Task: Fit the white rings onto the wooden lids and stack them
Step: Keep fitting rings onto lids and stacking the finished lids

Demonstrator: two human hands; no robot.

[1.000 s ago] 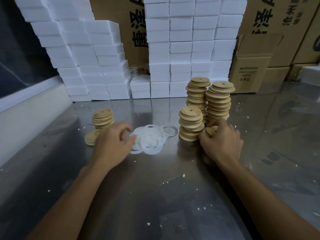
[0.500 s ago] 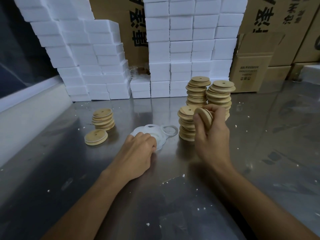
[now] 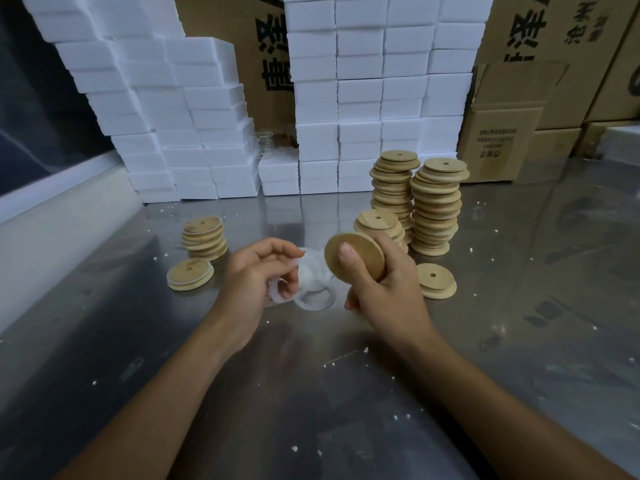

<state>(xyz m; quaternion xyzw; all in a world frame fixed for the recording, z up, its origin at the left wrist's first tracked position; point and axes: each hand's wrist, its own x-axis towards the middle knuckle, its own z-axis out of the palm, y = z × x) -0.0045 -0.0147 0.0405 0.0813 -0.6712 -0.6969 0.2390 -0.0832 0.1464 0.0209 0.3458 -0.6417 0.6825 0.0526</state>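
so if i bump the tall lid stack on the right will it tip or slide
Probably tip. The tall stack is narrow for its height, and its lids sit visibly offset, so upper ones would likely spill first. The steel table looks smooth, so a low push might slide it instead.

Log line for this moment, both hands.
left hand: pinches white ring | right hand: holds wooden lid | ring not yet fitted

A packing warehouse: cardboard cartons (image 3: 502,140) and white foam blocks (image 3: 363,98) stacked behind a steel worktable (image 3: 311,393).
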